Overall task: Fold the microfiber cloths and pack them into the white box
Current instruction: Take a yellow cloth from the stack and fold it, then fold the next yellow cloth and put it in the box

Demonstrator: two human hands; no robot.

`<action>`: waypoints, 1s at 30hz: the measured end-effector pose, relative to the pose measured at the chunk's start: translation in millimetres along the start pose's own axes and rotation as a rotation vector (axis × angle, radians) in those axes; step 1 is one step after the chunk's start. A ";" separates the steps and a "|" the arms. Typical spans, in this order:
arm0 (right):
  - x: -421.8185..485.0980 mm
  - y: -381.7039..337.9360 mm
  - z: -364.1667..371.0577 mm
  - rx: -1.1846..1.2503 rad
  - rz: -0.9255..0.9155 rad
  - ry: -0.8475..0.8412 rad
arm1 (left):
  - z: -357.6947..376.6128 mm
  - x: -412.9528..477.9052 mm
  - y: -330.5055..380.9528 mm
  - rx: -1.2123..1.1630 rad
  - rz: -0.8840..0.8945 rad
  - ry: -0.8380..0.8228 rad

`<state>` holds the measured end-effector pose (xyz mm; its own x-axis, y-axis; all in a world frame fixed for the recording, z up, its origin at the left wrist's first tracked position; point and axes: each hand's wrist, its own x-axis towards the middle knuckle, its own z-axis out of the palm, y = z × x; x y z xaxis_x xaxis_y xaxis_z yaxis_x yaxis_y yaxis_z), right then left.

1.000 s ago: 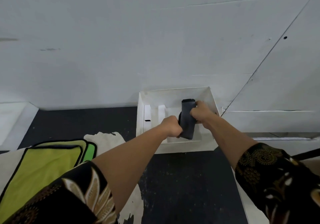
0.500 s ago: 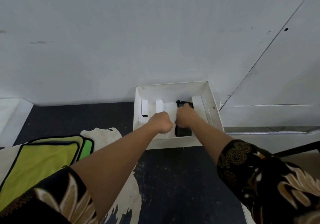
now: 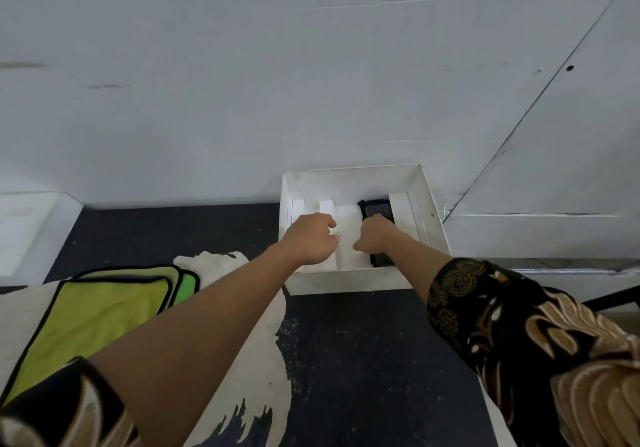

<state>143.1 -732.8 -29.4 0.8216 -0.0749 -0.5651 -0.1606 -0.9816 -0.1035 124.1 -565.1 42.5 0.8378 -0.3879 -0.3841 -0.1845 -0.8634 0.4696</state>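
The dark folded cloth (image 3: pixel 377 208) stands on edge in the right-hand slot of the white box (image 3: pixel 349 282), between a white divider (image 3: pixel 398 204) and the paler inserts to its left, with only its far end and a sliver of its near end showing. The right hand (image 3: pixel 375 237) lies over its middle with the fingers curled downward. The fingertips are hidden, so I cannot tell whether they pinch the cloth or only press on it. The left hand (image 3: pixel 311 239) hovers over the middle of the box, curled into a loose fist with nothing showing in it. Seating the cloth well probably means pushing it straight down with even pressure along its length, so the fold stays tight and the top edge ends up level with the dividers. The free hand could brace the thin divider so that it does not bow. Letting go slowly should show whether the soft pile springs back up. Well to the left, green cloths (image 3: pixel 104 308) lie flat and unfolded on a cream sheet (image 3: pixel 249 342) on the dark surface (image 3: pixel 363 360), so most of the packing appears to remain.
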 end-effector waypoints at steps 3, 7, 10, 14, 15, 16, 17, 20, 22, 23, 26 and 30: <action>-9.3 -5.5 -6.2 0.020 -0.013 0.034 | -4.6 -10.4 -7.0 -0.021 0.024 0.063; -26.4 -19.2 -15.1 0.123 -0.021 0.161 | -12.8 -25.8 -18.0 -0.040 0.047 0.158; -52.4 -38.5 -13.5 0.212 -0.031 0.249 | -20.1 -42.2 -32.0 -0.007 0.029 0.245; -98.4 -79.7 -3.6 0.266 -0.065 0.417 | -33.6 -71.6 -62.9 0.114 0.017 0.295; -109.4 -90.4 0.2 0.269 -0.069 0.447 | -36.8 -79.3 -71.7 0.150 -0.003 0.297; -121.1 -103.1 4.7 0.268 -0.068 0.471 | -40.3 -89.0 -82.1 0.181 -0.024 0.301; -133.3 -117.2 10.8 0.267 -0.072 0.494 | -43.4 -100.5 -94.3 0.205 -0.038 0.304; -166.0 -164.2 31.8 0.297 -0.063 0.540 | -49.8 -138.0 -136.2 0.232 -0.070 0.292; -188.2 -203.2 52.9 0.326 -0.050 0.525 | -53.1 -172.2 -171.4 0.234 -0.092 0.267; -196.1 -220.6 63.3 0.330 -0.055 0.517 | -53.5 -187.7 -187.6 0.236 -0.103 0.267; -217.1 -272.1 94.5 0.334 -0.089 0.503 | -55.4 -235.4 -236.0 0.229 -0.141 0.281; -236.2 -331.0 131.2 0.308 -0.125 0.457 | -56.2 -291.3 -294.3 0.248 -0.212 0.260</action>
<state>-69.5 -367.2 31.0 0.9870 -0.0965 -0.1286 -0.1423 -0.8965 -0.4195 -36.7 -179.9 60.8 0.9665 -0.1262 -0.2233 -0.0855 -0.9793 0.1834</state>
